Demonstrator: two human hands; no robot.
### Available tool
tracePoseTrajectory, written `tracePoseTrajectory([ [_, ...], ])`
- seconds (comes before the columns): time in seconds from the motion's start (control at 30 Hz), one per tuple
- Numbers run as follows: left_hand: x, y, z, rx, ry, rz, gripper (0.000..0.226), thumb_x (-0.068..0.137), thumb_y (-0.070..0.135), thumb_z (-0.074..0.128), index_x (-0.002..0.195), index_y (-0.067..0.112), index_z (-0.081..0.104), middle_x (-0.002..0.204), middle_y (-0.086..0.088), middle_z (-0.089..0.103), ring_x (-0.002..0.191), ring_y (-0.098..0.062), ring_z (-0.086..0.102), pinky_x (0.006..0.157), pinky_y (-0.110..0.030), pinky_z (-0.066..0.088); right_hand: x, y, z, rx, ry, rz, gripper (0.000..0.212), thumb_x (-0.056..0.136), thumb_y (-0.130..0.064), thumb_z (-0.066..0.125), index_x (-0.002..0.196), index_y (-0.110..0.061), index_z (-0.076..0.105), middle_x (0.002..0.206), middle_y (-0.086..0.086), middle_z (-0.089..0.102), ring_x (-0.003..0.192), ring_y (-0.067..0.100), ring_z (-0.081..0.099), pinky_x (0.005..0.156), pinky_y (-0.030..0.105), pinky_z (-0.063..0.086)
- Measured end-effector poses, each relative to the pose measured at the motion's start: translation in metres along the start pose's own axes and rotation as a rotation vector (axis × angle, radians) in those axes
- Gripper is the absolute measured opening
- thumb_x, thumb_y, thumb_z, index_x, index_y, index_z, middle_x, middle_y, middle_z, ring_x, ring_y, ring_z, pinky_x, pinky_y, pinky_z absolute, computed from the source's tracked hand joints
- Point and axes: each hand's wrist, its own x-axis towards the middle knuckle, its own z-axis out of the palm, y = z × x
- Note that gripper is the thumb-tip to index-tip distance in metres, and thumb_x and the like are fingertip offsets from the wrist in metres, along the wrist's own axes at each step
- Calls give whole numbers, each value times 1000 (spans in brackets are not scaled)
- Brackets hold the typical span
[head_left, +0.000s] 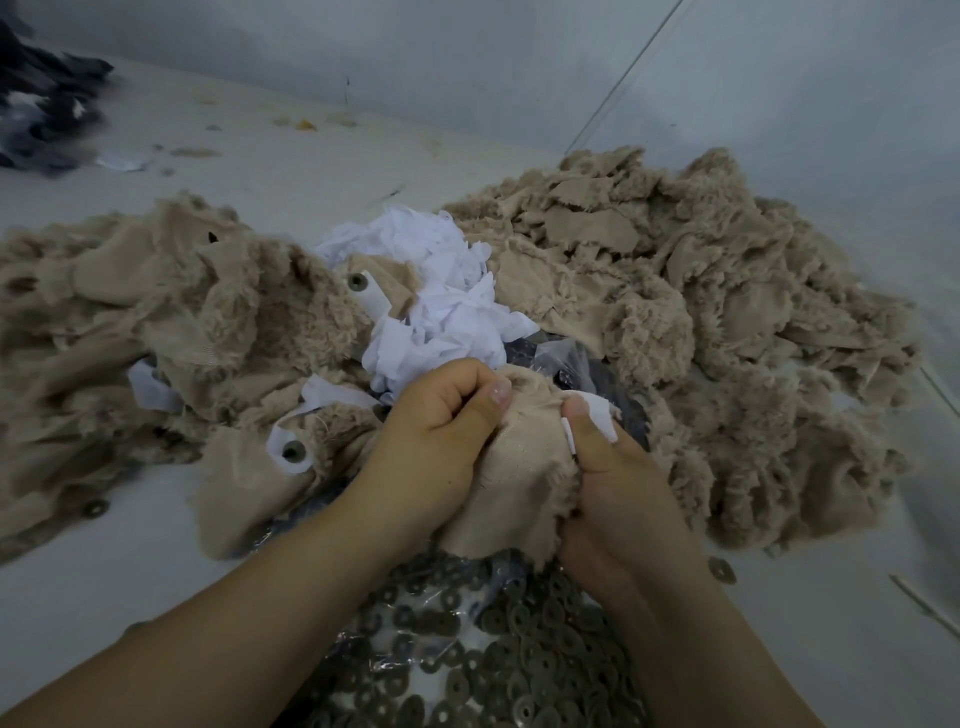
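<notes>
A beige plush fabric piece (524, 467) is held between both hands at the centre. My left hand (441, 436) grips its left edge with curled fingers, thumb pressed on the cloth. My right hand (618, 499) grips the right edge and pinches a small white backing strip (597, 415) against it. Below the hands lies a clear plastic bag of several grey-brown round washers (498, 649). What the fabric hides between the hands cannot be seen.
Beige plush pieces are heaped at the left (130, 322) and at the right (727, 322). White scraps (431, 301) are piled between them. Two left pieces carry washers on white patches (293, 451). Dark fabric (41, 104) lies far left; a loose washer (722, 569) lies right.
</notes>
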Motion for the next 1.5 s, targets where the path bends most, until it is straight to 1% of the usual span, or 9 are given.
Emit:
tracePoseTrajectory([
  [0.27, -1, -1, 0, 10, -6, -4, 37, 101, 22, 53, 64, 19, 52, 56, 6, 42, 53, -7, 38, 49, -24, 35, -6, -4, 2, -23, -74, 133, 51, 88, -42, 58, 121, -4, 69, 119, 22, 70, 111, 37, 68, 100, 50, 51],
  [0.37, -2, -3, -1, -27, -24, -21, 35, 95, 34, 54, 65, 15, 50, 57, 7, 43, 55, -7, 39, 51, -26, 35, -8, -5, 3, 5, -99, 157, 54, 85, -37, 61, 125, 0, 65, 122, 25, 67, 114, 38, 66, 105, 51, 47],
  [0.63, -6, -7, -3, 48, 33, 91, 29, 92, 24, 58, 65, 16, 56, 56, 12, 46, 54, -3, 42, 53, -15, 37, -9, -3, 3, -34, -68, 77, 46, 86, -35, 63, 118, -2, 69, 116, 25, 70, 109, 38, 69, 95, 50, 54],
  [0.8, -10, -3, -4, -17, -14, 51, 28, 85, 28, 59, 61, 17, 53, 52, 11, 43, 50, -3, 38, 50, -16, 33, -11, -2, 4, 0, -91, 12, 40, 84, -26, 66, 115, 0, 70, 114, 28, 70, 105, 40, 69, 89, 48, 58],
  [0.93, -11, 3, -3, 6, -20, 96, 43, 81, 47, 63, 71, 5, 58, 59, -6, 53, 53, -15, 44, 48, -27, 38, -13, 0, 6, -117, -95, -56, 27, 84, -25, 70, 102, -5, 76, 105, 26, 73, 96, 39, 72, 85, 48, 60],
  [1.13, -12, -1, -1, 81, 69, 41, 34, 97, 11, 59, 67, -5, 54, 52, -12, 43, 49, -10, 39, 47, -28, 35, -16, 0, 11, -48, -126, -23, 32, 81, -21, 71, 105, -2, 74, 109, 29, 70, 94, 40, 70, 86, 49, 58],
  [1.27, -16, -2, 1, 104, 104, 77, 35, 97, 13, 59, 65, -1, 55, 56, -12, 50, 51, -10, 43, 49, -27, 38, -17, -3, 11, 11, -138, 44, 40, 87, -25, 68, 115, 3, 68, 114, 30, 68, 104, 41, 68, 96, 50, 55],
  [1.37, -18, -3, 4, 57, 143, 31, 34, 97, 16, 57, 66, 1, 57, 50, -1, 47, 49, -8, 42, 46, -24, 38, -16, -2, 11, 95, -150, 147, 45, 87, -24, 66, 123, 3, 65, 123, 29, 65, 118, 43, 62, 106, 54, 46],
  [1.5, -19, -5, 7, -76, 161, -49, 41, 99, 15, 56, 59, 9, 49, 50, 6, 44, 48, -9, 37, 46, -23, 35, -15, -2, 11, 101, -160, 187, 47, 85, -26, 65, 124, 1, 66, 126, 27, 64, 122, 44, 59, 107, 55, 46],
])
